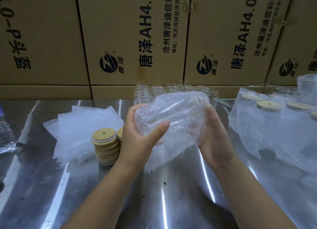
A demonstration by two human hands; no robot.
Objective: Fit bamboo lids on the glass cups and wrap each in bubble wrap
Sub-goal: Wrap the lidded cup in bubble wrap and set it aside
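Holding a bubble-wrapped bundle above the middle of the table, both hands grasp it. The left hand curls round its left end with the thumb pressed across the front. The right hand cups its right side, fingers hidden behind the film. The wrap is clear, dimpled and crumpled, with a loose flap hanging below. A rounded cylindrical form shows dimly within; whether it has a lid cannot be made out. Left of the hands, a leaning stack of round, pale bamboo lids stands against a pile of bubble wrap sheets. Behind the bundle, clear glass cups stand upright in rows. At right, a thin plastic bag holds further lids. Surface: polished steel table, reflective, dark-specked. Backdrop: stacked brown cardboard boxes printed in black
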